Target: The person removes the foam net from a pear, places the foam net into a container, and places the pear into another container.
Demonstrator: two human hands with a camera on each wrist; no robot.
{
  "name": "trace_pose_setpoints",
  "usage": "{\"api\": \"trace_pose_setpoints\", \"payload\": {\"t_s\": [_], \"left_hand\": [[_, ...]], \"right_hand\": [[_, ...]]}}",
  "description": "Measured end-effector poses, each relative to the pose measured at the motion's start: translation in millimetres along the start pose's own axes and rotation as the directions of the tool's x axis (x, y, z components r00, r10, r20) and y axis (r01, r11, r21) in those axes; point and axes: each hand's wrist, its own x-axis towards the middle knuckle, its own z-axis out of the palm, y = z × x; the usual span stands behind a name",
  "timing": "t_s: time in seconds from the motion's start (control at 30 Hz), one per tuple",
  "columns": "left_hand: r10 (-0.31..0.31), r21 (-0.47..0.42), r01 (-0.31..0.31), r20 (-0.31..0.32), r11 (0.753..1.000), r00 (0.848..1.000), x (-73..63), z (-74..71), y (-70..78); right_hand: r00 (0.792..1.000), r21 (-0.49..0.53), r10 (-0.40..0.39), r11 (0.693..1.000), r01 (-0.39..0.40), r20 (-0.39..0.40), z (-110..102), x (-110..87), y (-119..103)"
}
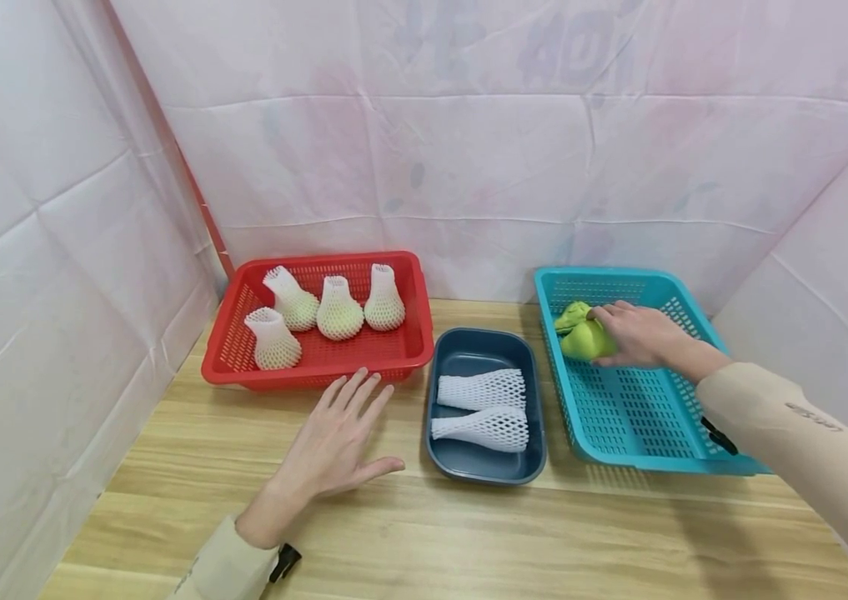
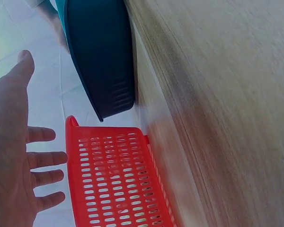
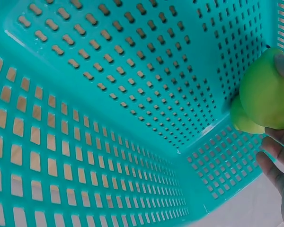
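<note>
My right hand (image 1: pixel 637 333) reaches into the turquoise basket (image 1: pixel 619 417) and grips a smooth yellow-green fruit (image 1: pixel 587 341). In the right wrist view, thumb and fingers lie on either side of this fruit (image 3: pixel 265 90). A second green fruit (image 3: pixel 244 118) shows partly behind it, near the basket's wall. My left hand (image 1: pixel 337 442) holds nothing and is spread over the table, just in front of the red basket (image 1: pixel 348 354). The left wrist view shows its thumb and fingers (image 2: pixel 42 160) extended beside that basket.
Several pale fruits in white foam nets (image 1: pixel 339 310) sit in the red basket. Between the baskets stands a dark blue tub (image 1: pixel 469 346) with two white foam nets, one upper (image 1: pixel 484 390), one lower (image 1: pixel 487 429). Cloth walls (image 1: pixel 469 167) surround the wooden table (image 1: pixel 469 542).
</note>
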Motion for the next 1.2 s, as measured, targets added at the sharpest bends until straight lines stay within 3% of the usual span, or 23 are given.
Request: {"api": "trace_pose_setpoints", "payload": {"t_s": [0.53,0.97,1.2], "left_hand": [[0.006,0.007,-0.006,0.006,1.000,1.000,-1.2,2.0,2.4],[0.014,0.011,-0.014,-0.014,1.000,1.000,-1.7,2.5,2.7],[0.004,-0.003,-0.004,-0.011,1.000,1.000,-2.2,2.8,1.8]], "right_hand": [[0.995,0.039,0.049,0.998,-0.053,0.083,12,-0.7,9],[0.999,-0.017,0.028,0.999,-0.027,0.047,13,-6.5,7],[0.997,-0.023,0.061,0.998,-0.060,0.052,-3,-12.1,0]]}}
